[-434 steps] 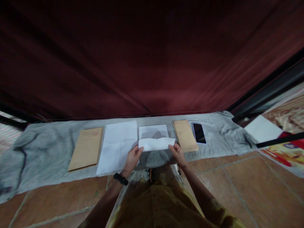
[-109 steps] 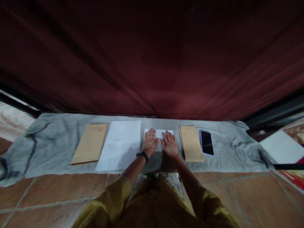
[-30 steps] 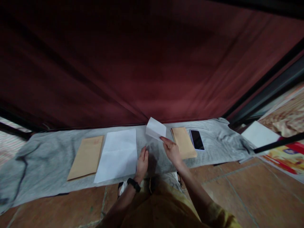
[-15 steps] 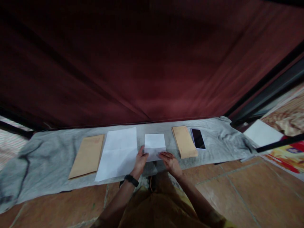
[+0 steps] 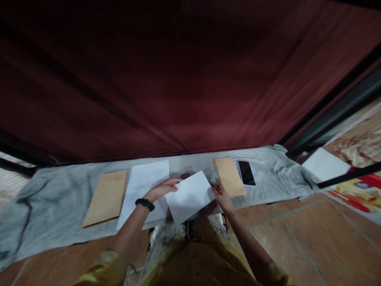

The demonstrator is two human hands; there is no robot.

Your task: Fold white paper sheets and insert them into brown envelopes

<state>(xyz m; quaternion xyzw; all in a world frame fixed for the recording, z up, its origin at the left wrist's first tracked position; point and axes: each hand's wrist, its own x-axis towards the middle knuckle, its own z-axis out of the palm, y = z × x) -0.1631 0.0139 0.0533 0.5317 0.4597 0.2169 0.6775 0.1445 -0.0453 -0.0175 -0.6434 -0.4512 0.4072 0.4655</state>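
Observation:
A folded white paper (image 5: 189, 195) is lifted off the grey cloth (image 5: 59, 194) and tilted, between both hands. My left hand (image 5: 162, 188), with a black wristband, grips its upper left edge. My right hand (image 5: 222, 196) pinches its right corner. Left of it a flat stack of white sheets (image 5: 145, 186) lies on the cloth. A brown envelope (image 5: 106, 197) lies further left. A stack of brown envelopes (image 5: 229, 176) lies just right of my right hand.
A dark phone (image 5: 246, 172) lies beside the right envelope stack. A dark red curtain (image 5: 178, 79) hangs behind the cloth. Brown floor tiles (image 5: 297, 230) are in front. White paper (image 5: 323, 163) and colourful printed material (image 5: 357, 190) lie at far right.
The folded paper lay on the cloth under both hands half a second ago; now it is lifted, larger and tilted. My left hand has shifted left and up along its edge.

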